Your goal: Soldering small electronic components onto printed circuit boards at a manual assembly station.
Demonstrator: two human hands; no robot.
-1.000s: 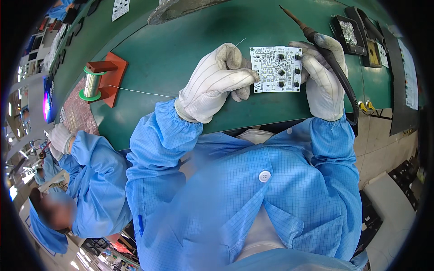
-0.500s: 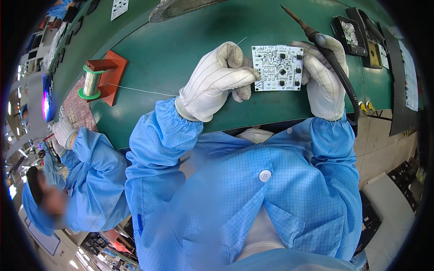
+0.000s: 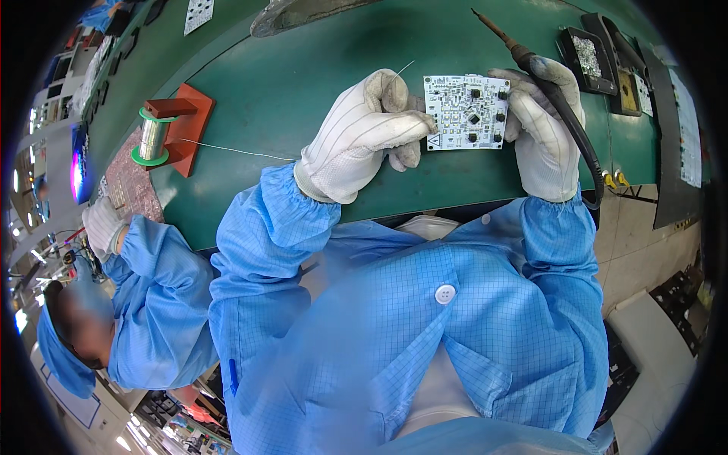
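Observation:
A white circuit board with small black parts is held up over the green bench, its face toward me. My left hand, in a striped white glove, pinches the board's left edge. Thin solder wire runs from its spool to this hand, and its free end pokes up above the fingers. My right hand, gloved too, steadies the board's right edge with its fingers partly behind it. That same hand grips a soldering iron, whose dark tip points up and left, away from the board.
The spool sits on a red-brown stand at the left. At the far right are a black tray of silvery bits and an iron holder. A grey duct hangs over the far edge. A co-worker in blue sits at the left.
The circuit board has shifted very slightly up and right in my hands. At the left, the co-worker's head and gloved hands have moved a little.

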